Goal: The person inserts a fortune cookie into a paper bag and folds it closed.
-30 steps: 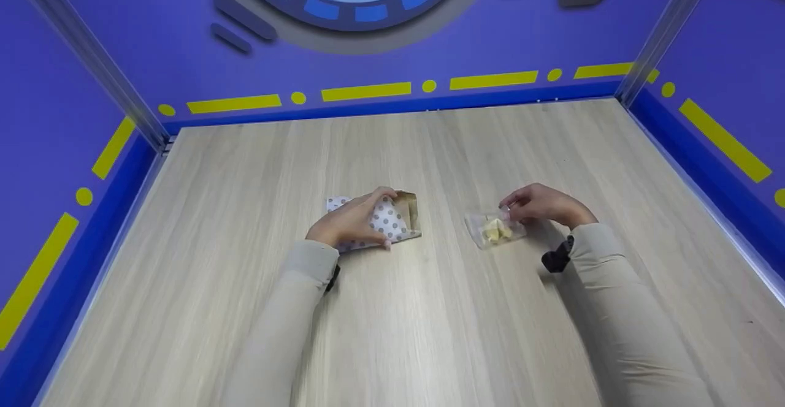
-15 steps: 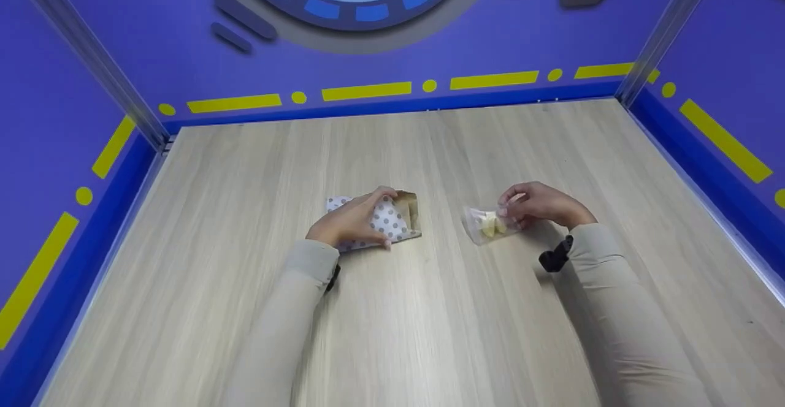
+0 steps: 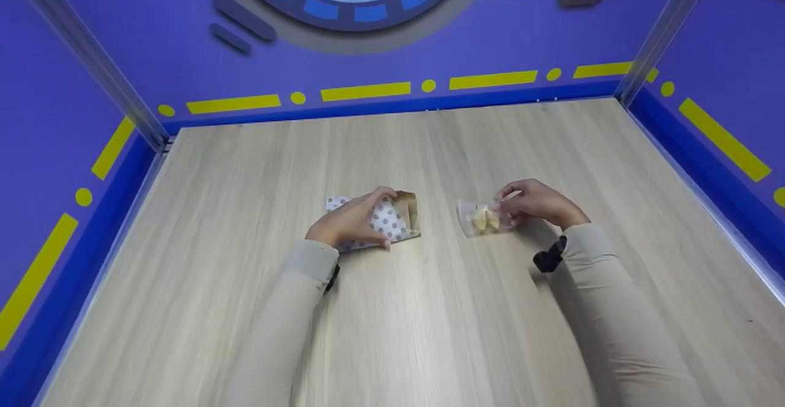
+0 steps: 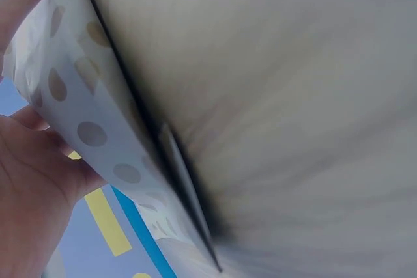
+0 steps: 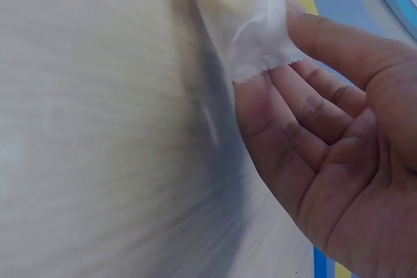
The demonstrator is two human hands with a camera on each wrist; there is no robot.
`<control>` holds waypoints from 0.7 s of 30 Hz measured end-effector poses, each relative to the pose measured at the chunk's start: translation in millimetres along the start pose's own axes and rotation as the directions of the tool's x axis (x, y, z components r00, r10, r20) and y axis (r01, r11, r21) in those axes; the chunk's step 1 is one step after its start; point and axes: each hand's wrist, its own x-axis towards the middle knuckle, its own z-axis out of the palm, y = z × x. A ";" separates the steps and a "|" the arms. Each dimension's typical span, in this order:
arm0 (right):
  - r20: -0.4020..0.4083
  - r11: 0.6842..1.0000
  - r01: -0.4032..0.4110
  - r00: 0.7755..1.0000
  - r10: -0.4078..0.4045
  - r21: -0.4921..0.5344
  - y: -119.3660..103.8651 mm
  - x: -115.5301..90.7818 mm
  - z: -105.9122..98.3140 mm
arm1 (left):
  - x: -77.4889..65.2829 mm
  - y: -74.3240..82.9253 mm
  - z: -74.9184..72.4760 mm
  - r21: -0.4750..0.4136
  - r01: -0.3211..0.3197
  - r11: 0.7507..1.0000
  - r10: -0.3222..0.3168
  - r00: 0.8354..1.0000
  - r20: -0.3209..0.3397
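A white paper bag (image 3: 387, 220) with grey-tan dots lies on the table, its brown inner side showing at the mouth on the right. My left hand (image 3: 351, 222) spans the bag from above, thumb at the near edge and fingers at the far edge. In the left wrist view the dotted bag (image 4: 88, 102) sits between thumb and fingers. To its right, my right hand (image 3: 538, 203) pinches the end of a clear packet with a pale yellow fortune cookie (image 3: 484, 219) inside. The right wrist view shows the serrated end of the packet (image 5: 264, 43) between thumb and fingers.
The wood-grain table (image 3: 380, 333) runs back to a blue-purple wall (image 3: 380, 64) with yellow marks. Similar panels stand at left and right, with metal posts in the corners. A black wrist camera (image 3: 550, 255) is strapped below the right hand.
My right hand has moved slightly left and away from me, bringing the wrapped fortune cookie nearer the bag's mouth. The packet has turned a little. The left hand and bag stay put.
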 end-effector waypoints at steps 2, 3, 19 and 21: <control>-0.009 1.000 0.003 1.000 -0.003 0.010 -0.3 1.4 0.6 | 0.1 0.0 0.0 -0.003 0.001 1.000 -0.001 1.000 -0.002; -0.012 1.000 0.003 1.000 -0.003 0.017 -0.7 1.9 1.1 | 0.1 0.0 0.0 -0.005 0.001 1.000 -0.001 1.000 -0.003; -0.069 0.993 -0.003 0.998 0.012 0.119 -39.8 -1.6 13.4 | -0.9 0.5 0.2 -0.011 0.030 0.999 -0.030 1.000 0.000; -0.078 0.993 -0.002 0.997 0.011 0.118 -49.0 -5.1 17.6 | -0.6 0.5 0.3 -0.011 0.031 0.999 -0.031 1.000 0.002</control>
